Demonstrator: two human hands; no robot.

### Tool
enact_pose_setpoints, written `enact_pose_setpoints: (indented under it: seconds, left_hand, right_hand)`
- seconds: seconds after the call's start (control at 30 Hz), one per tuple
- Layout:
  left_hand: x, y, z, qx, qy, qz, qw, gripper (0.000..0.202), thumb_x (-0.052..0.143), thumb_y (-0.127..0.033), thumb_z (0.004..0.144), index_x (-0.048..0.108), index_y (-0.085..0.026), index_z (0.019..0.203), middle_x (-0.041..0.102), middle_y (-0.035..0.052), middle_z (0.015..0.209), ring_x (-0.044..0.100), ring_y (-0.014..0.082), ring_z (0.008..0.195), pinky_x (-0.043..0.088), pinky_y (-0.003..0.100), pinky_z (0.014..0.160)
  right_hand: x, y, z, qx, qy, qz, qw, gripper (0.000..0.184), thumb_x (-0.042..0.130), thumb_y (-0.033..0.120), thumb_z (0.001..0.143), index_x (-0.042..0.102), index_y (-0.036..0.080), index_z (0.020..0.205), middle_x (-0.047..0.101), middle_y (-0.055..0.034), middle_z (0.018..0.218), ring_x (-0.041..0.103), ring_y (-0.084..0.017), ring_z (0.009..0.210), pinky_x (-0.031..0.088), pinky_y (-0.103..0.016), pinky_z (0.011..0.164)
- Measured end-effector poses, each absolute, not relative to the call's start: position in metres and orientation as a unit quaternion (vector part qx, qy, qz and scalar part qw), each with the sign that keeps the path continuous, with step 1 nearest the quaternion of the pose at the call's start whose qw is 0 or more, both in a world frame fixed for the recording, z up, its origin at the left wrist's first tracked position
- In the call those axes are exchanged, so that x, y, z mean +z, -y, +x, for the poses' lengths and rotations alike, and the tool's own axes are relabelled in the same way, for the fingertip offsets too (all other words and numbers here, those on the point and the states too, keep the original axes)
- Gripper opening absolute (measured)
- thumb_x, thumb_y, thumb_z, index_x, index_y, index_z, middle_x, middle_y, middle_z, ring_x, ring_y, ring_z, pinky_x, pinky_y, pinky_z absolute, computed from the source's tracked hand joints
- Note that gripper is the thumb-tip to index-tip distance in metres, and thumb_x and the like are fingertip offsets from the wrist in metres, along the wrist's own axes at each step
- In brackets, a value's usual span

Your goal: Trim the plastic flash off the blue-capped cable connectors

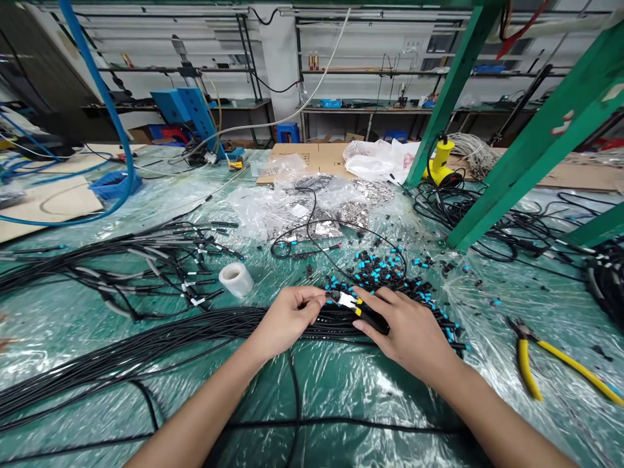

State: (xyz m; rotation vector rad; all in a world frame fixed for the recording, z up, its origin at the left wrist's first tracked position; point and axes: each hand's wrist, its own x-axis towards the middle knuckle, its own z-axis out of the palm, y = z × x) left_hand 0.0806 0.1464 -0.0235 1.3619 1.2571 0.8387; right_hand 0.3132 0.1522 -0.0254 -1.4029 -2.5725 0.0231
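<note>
My left hand (288, 318) is closed, its fingertips pinching the end of a black cable (334, 298) that carries a white label. My right hand (408, 331) is wrapped round a black tool with yellow marks (366, 314), its tip against that cable end. Both hands rest over a thick bundle of black cables (146, 344) running left across the green bench. Just beyond the hands lies a heap of black connectors with blue caps (385, 273).
Yellow-handled pliers (541, 357) lie at the right. A clear tape roll (236, 279) stands left of the hands, beside labelled black cables (160, 266). Green frame posts (526, 143) rise at the right. Plastic bags (302, 208), cardboard (316, 156) and a yellow tool (441, 162) lie behind.
</note>
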Motion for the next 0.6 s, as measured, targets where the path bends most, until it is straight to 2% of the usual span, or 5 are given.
enact_pose_setpoints:
  seconds: [0.17, 0.27, 0.33, 0.43, 0.6]
  left_hand:
    - [-0.027, -0.149, 0.083, 0.364, -0.528, 0.582, 0.499, 0.034, 0.051, -0.043, 0.087, 0.065, -0.012, 0.080, 0.040, -0.0044, 0.056, 0.032, 0.0073, 0.055, 0.024, 0.020, 0.054]
    - [-0.027, -0.148, 0.084, 0.367, -0.533, 0.593, 0.479, 0.034, 0.050, -0.042, 0.087, 0.065, -0.013, 0.075, 0.044, -0.0035, 0.056, 0.035, 0.0077, 0.056, 0.026, 0.019, 0.055]
    - [-0.025, -0.147, 0.084, 0.361, -0.541, 0.612, 0.450, 0.032, 0.050, -0.040, 0.087, 0.068, -0.014, 0.080, 0.056, -0.0009, 0.063, 0.042, 0.0088, 0.058, 0.030, 0.019, 0.056]
    - [-0.023, -0.144, 0.081, 0.318, -0.569, 0.673, 0.350, 0.031, 0.049, -0.039, 0.089, 0.072, -0.018, 0.094, 0.070, 0.0024, 0.078, 0.053, 0.0120, 0.062, 0.035, 0.021, 0.058]
    - [-0.024, -0.143, 0.076, 0.210, -0.576, 0.775, 0.150, 0.033, 0.041, -0.037, 0.094, 0.070, -0.025, 0.103, 0.075, 0.0030, 0.098, 0.067, 0.0187, 0.084, 0.043, 0.026, 0.071]
  right_hand:
    - [-0.022, -0.147, 0.309, 0.047, 0.854, -0.513, 0.076, 0.045, 0.042, 0.050, 0.095, 0.043, 0.039, 0.139, 0.063, 0.0007, 0.096, 0.065, -0.018, 0.076, 0.050, -0.032, 0.062]
    - [-0.020, -0.147, 0.309, 0.061, 0.854, -0.508, 0.087, 0.048, 0.043, 0.051, 0.095, 0.041, 0.038, 0.141, 0.062, -0.0001, 0.098, 0.064, -0.019, 0.081, 0.052, -0.034, 0.068]
    - [-0.020, -0.149, 0.312, 0.044, 0.861, -0.496, 0.102, 0.052, 0.046, 0.052, 0.093, 0.040, 0.036, 0.142, 0.061, -0.0023, 0.102, 0.061, -0.021, 0.089, 0.052, -0.038, 0.077]
    - [-0.021, -0.153, 0.316, 0.004, 0.874, -0.471, 0.119, 0.057, 0.051, 0.052, 0.091, 0.040, 0.034, 0.143, 0.059, -0.0052, 0.109, 0.056, -0.023, 0.096, 0.050, -0.043, 0.087]
    - [-0.024, -0.157, 0.319, -0.009, 0.887, -0.450, 0.109, 0.055, 0.051, 0.052, 0.091, 0.043, 0.032, 0.142, 0.060, -0.0065, 0.107, 0.056, -0.022, 0.091, 0.050, -0.041, 0.082]
